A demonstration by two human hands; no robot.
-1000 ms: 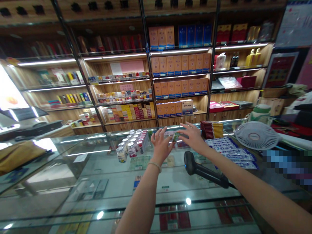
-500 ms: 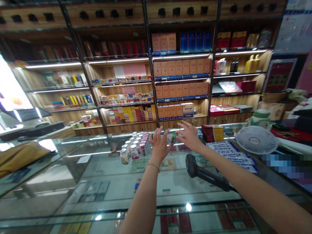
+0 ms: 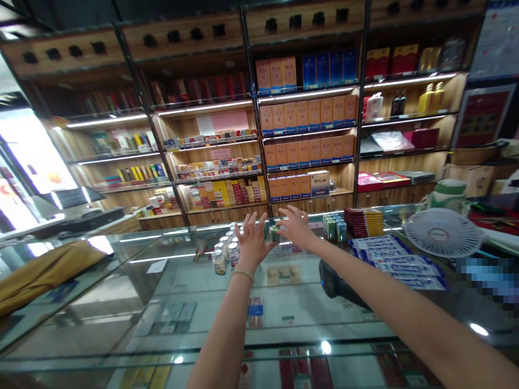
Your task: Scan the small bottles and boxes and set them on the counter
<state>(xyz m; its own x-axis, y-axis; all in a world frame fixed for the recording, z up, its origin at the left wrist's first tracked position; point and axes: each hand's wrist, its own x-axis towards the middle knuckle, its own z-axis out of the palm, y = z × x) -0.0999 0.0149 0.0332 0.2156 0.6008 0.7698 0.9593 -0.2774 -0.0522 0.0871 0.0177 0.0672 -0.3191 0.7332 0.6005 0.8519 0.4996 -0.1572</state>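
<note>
My left hand (image 3: pixel 253 240) reaches over the glass counter, fingers spread and raised, beside a group of small white-capped jars (image 3: pixel 220 259). Part of that group is hidden behind the hand and wrist. To its right, my right hand (image 3: pixel 297 228) has its fingertips on a small green container (image 3: pixel 275 233), which sits between the two hands. Some more green shows by the left thumb, too small to make out. Past the right wrist stand several small green and blue containers (image 3: pixel 333 228) in rows.
A black handheld scanner (image 3: pixel 333 278) lies under my right forearm. To the right are blue-and-white packets (image 3: pixel 397 262), a stack of red and yellow packs (image 3: pixel 364 222) and a white fan (image 3: pixel 444 232). A mustard cloth (image 3: pixel 48 270) lies at left. Boxes fill the back shelves.
Both hands have moved left along the counter, the green container going with the right hand. The rows of green and blue containers have come into view past the right wrist. The view has shifted slightly.
</note>
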